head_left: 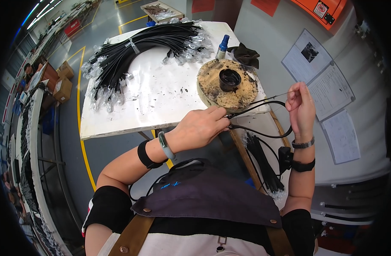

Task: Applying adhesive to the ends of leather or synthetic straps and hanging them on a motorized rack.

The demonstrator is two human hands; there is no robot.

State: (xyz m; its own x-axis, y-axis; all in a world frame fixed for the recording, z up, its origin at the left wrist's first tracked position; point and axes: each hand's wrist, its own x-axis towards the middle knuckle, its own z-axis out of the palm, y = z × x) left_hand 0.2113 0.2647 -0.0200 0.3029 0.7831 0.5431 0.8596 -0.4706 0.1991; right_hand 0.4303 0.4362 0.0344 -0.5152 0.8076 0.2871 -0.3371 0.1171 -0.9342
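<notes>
My left hand [204, 126] is closed on the ends of a narrow black strap [263, 135], with metallic bits showing at the fingertips. From there the strap bends in a loop toward my right wrist. Raised at the right, my right hand [301, 102] pinches a thin stick [270, 98] whose dark tip points left, just above the strap. Beyond my hands a small round pot [230, 80] of black liquid sits on a round, black-stained tan block [208, 91]. Whether the stick's tip touches the strap, I cannot tell.
On the white table [153, 102] lies a tied bundle of black straps [140, 45] with clear plastic on the ends. A blue-capped bottle [223, 47] and a dark cloth [246, 55] are behind the block. More black straps [263, 164] hang below the table's right side, near the wall.
</notes>
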